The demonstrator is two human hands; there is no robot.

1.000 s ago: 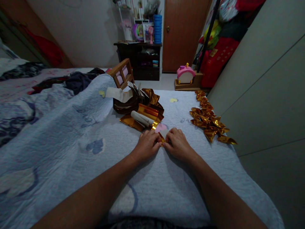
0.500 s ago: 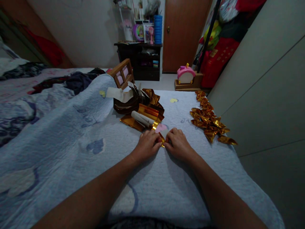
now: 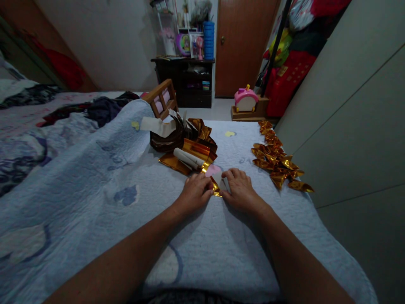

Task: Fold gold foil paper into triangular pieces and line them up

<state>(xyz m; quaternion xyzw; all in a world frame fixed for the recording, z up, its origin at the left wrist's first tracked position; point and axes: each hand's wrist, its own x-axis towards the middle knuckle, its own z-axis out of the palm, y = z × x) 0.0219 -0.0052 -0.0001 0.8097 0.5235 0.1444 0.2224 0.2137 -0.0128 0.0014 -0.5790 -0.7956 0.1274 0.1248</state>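
Note:
Between my two hands lies a small sheet of gold foil paper [image 3: 216, 186], partly folded, with its pale back showing. My left hand [image 3: 196, 188] pinches its left side, fingers curled together. At the right side my right hand [image 3: 239, 188] has thumb and index finger on the paper's edge, with a gap of pale paper between them. Just beyond my left hand sits a loose stack of gold foil sheets [image 3: 166, 142], some curled to show their pale backs. Over to the right lies a row of folded gold foil pieces [image 3: 272, 158].
Everything rests on a light blue quilt [image 3: 126, 236] spread over the bed. Clothes [image 3: 101, 110] are heaped at the far left. A wooden frame [image 3: 162, 98] stands behind the stack, a pink toy [image 3: 246, 100] sits beyond the bed, and a white cabinet [image 3: 357, 126] borders the right side.
My right hand has shifted slightly right and its thumb and index finger have parted, showing more of the paper's pale back. My left hand keeps its place.

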